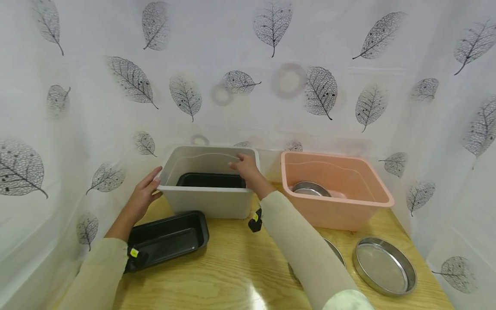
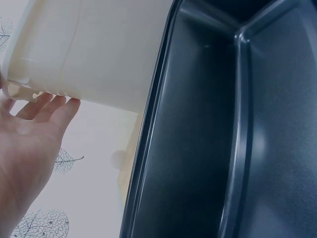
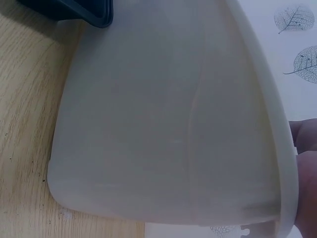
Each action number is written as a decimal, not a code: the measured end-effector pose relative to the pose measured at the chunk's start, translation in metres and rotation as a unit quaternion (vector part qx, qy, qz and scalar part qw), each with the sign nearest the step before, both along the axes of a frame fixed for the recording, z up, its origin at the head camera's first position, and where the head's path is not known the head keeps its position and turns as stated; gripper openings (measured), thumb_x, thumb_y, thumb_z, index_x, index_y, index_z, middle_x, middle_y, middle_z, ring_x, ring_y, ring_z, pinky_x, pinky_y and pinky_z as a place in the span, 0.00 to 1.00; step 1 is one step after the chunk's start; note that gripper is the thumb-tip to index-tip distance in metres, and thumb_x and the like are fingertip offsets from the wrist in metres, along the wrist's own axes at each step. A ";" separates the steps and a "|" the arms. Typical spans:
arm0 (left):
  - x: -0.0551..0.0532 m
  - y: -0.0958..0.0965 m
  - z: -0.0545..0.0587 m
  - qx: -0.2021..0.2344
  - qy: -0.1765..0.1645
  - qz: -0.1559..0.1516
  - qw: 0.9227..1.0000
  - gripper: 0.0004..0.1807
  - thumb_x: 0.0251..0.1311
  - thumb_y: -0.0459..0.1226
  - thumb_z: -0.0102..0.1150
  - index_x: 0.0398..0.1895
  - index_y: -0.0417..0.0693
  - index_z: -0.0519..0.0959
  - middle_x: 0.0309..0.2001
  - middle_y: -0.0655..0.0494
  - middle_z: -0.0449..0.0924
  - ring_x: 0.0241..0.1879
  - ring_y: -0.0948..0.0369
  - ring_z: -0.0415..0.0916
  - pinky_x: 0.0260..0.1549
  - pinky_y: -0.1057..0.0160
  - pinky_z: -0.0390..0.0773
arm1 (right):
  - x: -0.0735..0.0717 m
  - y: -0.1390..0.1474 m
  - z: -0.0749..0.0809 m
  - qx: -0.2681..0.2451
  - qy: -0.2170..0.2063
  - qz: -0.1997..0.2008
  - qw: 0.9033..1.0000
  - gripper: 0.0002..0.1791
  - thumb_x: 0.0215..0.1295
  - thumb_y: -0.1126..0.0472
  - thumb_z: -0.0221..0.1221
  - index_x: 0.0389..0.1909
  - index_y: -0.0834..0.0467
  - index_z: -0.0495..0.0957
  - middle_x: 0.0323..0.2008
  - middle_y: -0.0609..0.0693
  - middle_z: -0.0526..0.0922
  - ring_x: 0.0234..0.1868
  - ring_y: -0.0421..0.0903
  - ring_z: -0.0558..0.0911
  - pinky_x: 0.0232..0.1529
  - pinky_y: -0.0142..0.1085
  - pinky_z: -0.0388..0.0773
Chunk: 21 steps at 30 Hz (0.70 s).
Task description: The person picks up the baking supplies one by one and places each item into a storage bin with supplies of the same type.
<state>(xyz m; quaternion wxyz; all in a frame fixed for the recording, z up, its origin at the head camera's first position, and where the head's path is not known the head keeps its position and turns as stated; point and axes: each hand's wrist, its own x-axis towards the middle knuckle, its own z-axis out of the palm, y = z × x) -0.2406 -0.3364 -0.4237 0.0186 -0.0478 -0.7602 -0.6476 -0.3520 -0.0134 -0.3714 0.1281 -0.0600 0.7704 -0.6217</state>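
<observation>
A light grey plastic bin (image 1: 209, 202) stands at the back of the table with a black rectangular loaf pan (image 1: 213, 180) inside. My left hand (image 1: 144, 193) grips the bin's left end, its fingers (image 2: 62, 113) tucked beneath the rim against the outer wall. Over the bin's right end reaches my right hand (image 1: 248, 170), its fingers loosely extended above the inside and holding nothing. In the right wrist view, only part of that hand (image 3: 308, 183) shows past the bin's rim. A second black loaf pan (image 1: 170, 239) lies on the table under my left forearm, which hides its left end.
Right of the grey bin stands a pink bin (image 1: 329, 211) with a round metal pan (image 1: 310, 188) in it. Another round pan (image 1: 385, 267) lies in front, and my right sleeve partly covers one more (image 1: 335, 252). A leaf-print curtain (image 1: 232, 116) borders the wooden table (image 1: 217, 275).
</observation>
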 end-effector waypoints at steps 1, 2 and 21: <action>0.000 0.000 0.000 0.000 0.000 0.000 1.000 0.37 0.80 0.52 0.37 0.83 0.50 0.40 0.81 0.38 0.36 0.75 0.38 0.46 0.68 0.37 0.54 | 0.001 0.000 0.001 -0.003 0.003 0.002 1.000 0.36 0.73 0.59 0.59 0.78 0.57 0.57 0.79 0.58 0.55 0.77 0.57 0.60 0.76 0.51 0.60; 0.000 0.000 0.000 0.002 -0.001 0.000 1.000 0.37 0.80 0.52 0.37 0.83 0.50 0.40 0.81 0.38 0.36 0.75 0.38 0.46 0.68 0.37 0.54 | 0.002 0.000 0.002 -0.006 0.008 0.005 1.000 0.37 0.73 0.59 0.59 0.78 0.57 0.57 0.79 0.58 0.56 0.77 0.58 0.60 0.76 0.51 0.60; -0.001 0.000 -0.002 0.018 -0.005 0.001 1.000 0.36 0.80 0.49 0.37 0.82 0.49 0.40 0.81 0.38 0.34 0.76 0.37 0.44 0.69 0.35 0.52 | 0.046 0.008 0.023 -0.031 0.090 0.081 0.992 0.36 0.71 0.56 0.62 0.77 0.53 0.61 0.74 0.55 0.66 0.74 0.54 0.67 0.74 0.49 0.65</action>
